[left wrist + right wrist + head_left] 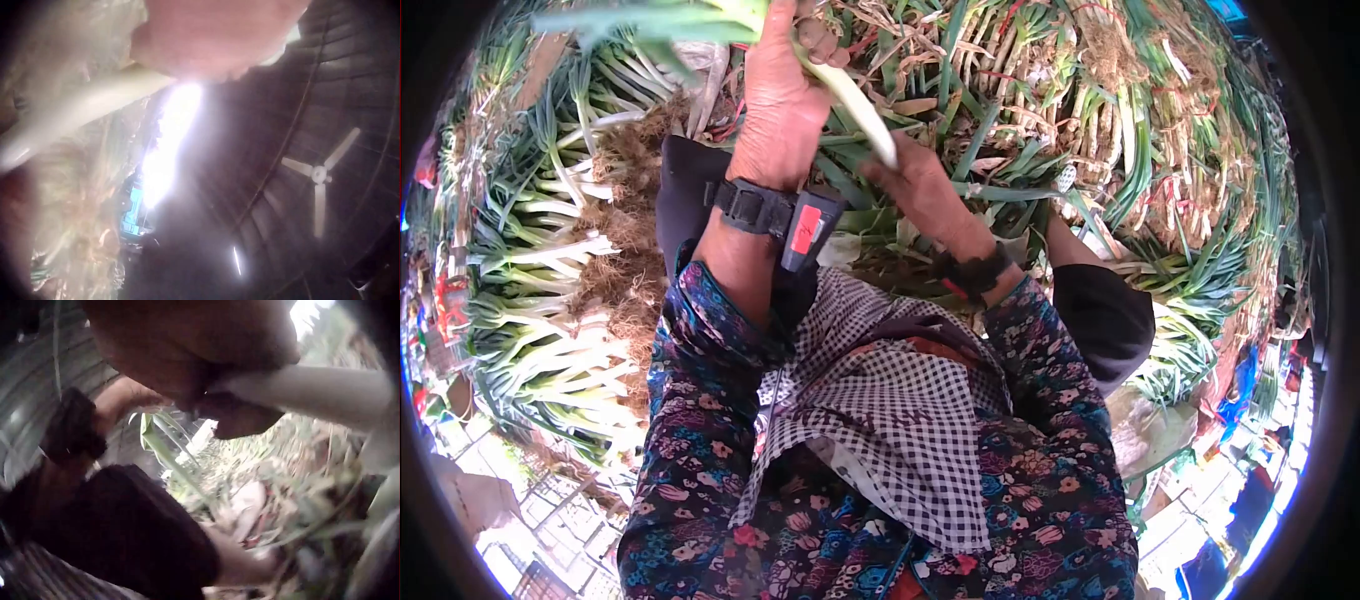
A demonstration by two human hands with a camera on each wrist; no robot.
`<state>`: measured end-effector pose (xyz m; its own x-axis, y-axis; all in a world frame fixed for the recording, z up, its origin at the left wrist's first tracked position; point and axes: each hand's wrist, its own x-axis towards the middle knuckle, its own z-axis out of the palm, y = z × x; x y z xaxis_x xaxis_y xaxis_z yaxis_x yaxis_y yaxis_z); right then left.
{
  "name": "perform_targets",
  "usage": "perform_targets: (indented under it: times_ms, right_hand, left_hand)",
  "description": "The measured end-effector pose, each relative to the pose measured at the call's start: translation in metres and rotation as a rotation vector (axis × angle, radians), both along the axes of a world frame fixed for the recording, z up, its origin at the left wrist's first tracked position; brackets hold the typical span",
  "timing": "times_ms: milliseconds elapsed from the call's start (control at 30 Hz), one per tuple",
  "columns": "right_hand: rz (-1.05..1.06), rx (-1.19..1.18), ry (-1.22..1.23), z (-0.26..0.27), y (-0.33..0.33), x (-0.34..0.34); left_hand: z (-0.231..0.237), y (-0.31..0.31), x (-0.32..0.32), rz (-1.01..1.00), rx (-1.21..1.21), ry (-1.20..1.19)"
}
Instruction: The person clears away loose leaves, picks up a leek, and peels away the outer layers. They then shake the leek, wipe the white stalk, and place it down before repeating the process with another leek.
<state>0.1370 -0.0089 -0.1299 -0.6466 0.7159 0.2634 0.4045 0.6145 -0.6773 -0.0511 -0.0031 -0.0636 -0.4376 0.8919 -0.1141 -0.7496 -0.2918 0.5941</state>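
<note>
A single leek (852,103) with a white shank and green leaves slants between my two hands at the top of the head view. My left hand (782,115) grips it around the upper part, where the leaves begin, and the leaves trail off to the left. At the lower white end, my right hand (922,192) pinches the tip between thumb and fingers. The right wrist view shows the white shank (325,394) running into the fingers of the right hand (194,350). In the left wrist view the shank (81,109) comes out below the left hand (219,37).
Rows of leeks with brown roots (625,255) lie on the left. Piled stalks and dry leaves (1090,130) spread across the back and right. Another bunch of leeks (1175,345) lies beside my right knee (1105,325). Loose leaf scraps (880,235) cover the ground between my legs.
</note>
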Motion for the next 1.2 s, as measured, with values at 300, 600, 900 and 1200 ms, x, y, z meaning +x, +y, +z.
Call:
perform_targets:
  times_ms: [300, 600, 900, 1200]
  right_hand:
    - [0.374, -1.319, 0.319, 0.046, -0.020, 0.014]
    - [-0.051, -0.364, 0.380, 0.027, -0.033, 0.030]
    - [-0.203, -0.913, 0.471, 0.029, -0.022, 0.025]
    - [-0.106, -0.900, 0.358, 0.020, -0.015, 0.014]
  left_hand:
    - [0.027, -0.002, -0.007, -0.533, 0.426, -0.205]
    - [0.019, 0.004, 0.002, -0.497, 0.398, -0.146]
    - [0.031, 0.001, 0.019, -0.361, 0.345, 0.110]
    - [0.000, 0.007, 0.001, -0.317, 0.209, 0.002]
